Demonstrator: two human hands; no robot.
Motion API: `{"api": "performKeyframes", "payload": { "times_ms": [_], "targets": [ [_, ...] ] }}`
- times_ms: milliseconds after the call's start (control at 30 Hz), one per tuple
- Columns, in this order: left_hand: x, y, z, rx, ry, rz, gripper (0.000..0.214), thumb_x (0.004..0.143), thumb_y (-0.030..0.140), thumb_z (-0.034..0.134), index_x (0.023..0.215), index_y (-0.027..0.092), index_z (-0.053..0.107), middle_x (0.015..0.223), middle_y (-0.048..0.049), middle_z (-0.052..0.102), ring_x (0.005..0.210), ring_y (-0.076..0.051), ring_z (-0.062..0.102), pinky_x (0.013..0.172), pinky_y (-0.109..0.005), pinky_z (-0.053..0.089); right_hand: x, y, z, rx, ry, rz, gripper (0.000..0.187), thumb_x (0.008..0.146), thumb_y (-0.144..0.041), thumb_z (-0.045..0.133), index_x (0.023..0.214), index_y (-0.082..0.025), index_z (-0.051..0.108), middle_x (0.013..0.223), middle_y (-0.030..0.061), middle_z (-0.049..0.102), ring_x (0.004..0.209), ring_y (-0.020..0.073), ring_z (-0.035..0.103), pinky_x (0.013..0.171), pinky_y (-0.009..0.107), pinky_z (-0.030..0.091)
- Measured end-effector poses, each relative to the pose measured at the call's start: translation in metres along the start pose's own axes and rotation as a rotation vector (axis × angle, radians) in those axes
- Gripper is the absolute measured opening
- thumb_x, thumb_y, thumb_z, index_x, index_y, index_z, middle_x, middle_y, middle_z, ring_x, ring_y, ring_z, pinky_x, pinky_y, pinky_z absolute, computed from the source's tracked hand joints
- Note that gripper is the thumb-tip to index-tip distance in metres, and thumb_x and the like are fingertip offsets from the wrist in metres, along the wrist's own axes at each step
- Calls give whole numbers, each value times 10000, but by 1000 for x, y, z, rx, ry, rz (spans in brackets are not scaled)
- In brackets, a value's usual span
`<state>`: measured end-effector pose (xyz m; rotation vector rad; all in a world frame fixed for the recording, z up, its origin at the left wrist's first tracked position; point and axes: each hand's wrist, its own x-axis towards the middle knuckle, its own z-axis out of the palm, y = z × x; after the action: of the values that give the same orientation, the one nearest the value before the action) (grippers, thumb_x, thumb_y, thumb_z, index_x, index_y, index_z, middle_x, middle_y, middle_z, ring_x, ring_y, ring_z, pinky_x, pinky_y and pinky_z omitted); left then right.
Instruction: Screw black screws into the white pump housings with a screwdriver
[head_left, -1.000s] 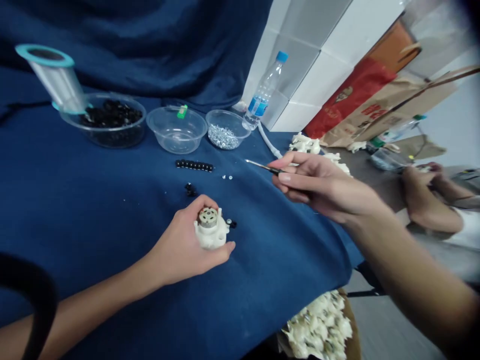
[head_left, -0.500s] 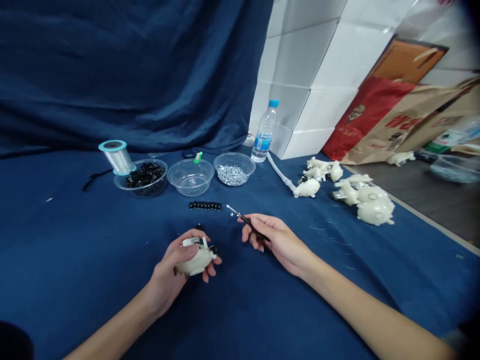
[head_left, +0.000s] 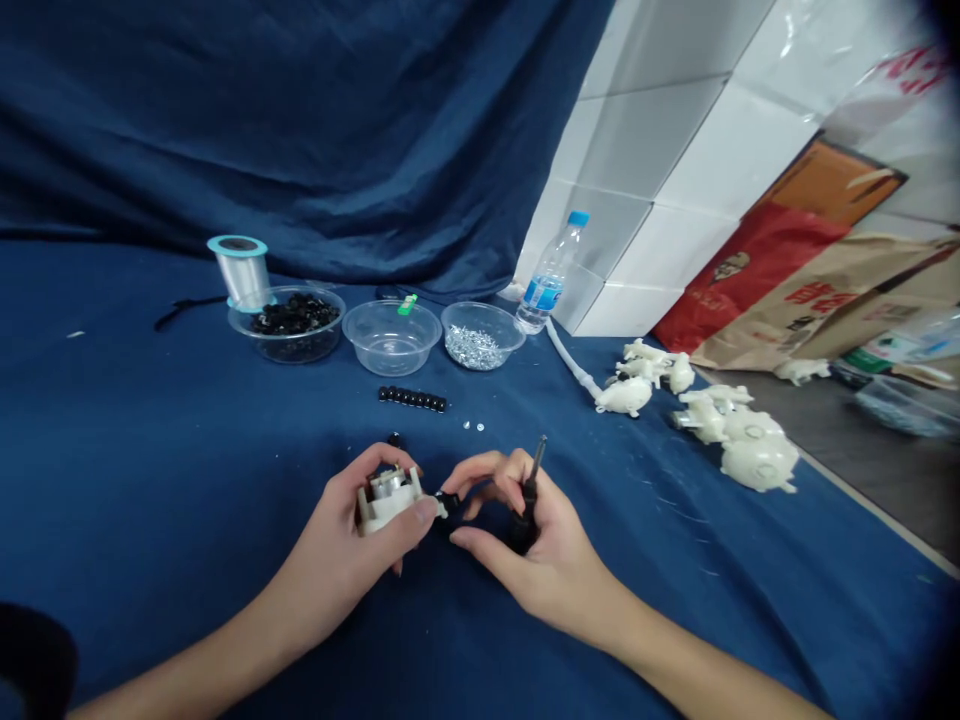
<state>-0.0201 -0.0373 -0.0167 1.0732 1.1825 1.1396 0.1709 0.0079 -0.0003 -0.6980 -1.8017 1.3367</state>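
White plastic housing (head_left: 386, 503) sits gripped in my left hand (head_left: 337, 540); my right hand (head_left: 544, 565) curls around a black-handled screwdriver (head_left: 528, 505) just beside it.

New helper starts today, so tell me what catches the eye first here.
The two hands at lower centre stand out: the left hand grips a white housing, and the right hand holds a black-handled screwdriver. To the right, more white housings lie clustered on the blue cloth. Behind the hands sit a bowl of black parts and a bowl of silver screws.

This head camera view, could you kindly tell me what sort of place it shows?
Probably a makeshift bench for assembling small parts: a bowl of silver pieces, a bowl of black pieces, and white plastic housings.
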Motion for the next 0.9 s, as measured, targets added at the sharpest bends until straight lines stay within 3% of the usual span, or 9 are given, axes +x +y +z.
{"api": "performKeyframes", "payload": {
  "times_ms": [200, 467, 700, 900],
  "targets": [
    [-2, -1, -1, 19, -22, -22, 489, 769, 615, 724, 1025, 253, 518, 823, 25, 587, 656, -117, 556, 590, -227, 464, 1, 4, 4, -50, 39, -76, 402, 862, -126, 704, 776, -240, 329, 955, 22, 701, 836, 162, 653, 804, 355, 528],
    [-4, -2, -2, 57, 19, -25, 485, 752, 641, 708, 1013, 265, 549, 777, 29, 607, 618, -129, 586, 585, -234, 471, 9, 2, 6, 152, 102, 137, 497, 724, -159, 844, 721, -233, 352, 884, 32, 732, 758, 156, 709, 735, 295, 614],
    [-2, 2, -4, -63, -62, -59, 464, 837, 676, 593, 1013, 246, 579, 733, 16, 628, 587, -141, 566, 539, -246, 516, 10, 2, 6, 188, 90, 208, 464, 704, -167, 868, 730, -209, 407, 886, 19, 721, 672, 99, 668, 632, 204, 576],
    [2, -2, -4, -119, 48, -107, 410, 868, 638, 592, 949, 238, 630, 812, 14, 643, 626, -95, 560, 518, -146, 441, 5, 0, 6, 186, 57, 158, 528, 702, -83, 827, 739, -233, 322, 915, 20, 710, 772, 135, 675, 675, 242, 578]
  ]
}}
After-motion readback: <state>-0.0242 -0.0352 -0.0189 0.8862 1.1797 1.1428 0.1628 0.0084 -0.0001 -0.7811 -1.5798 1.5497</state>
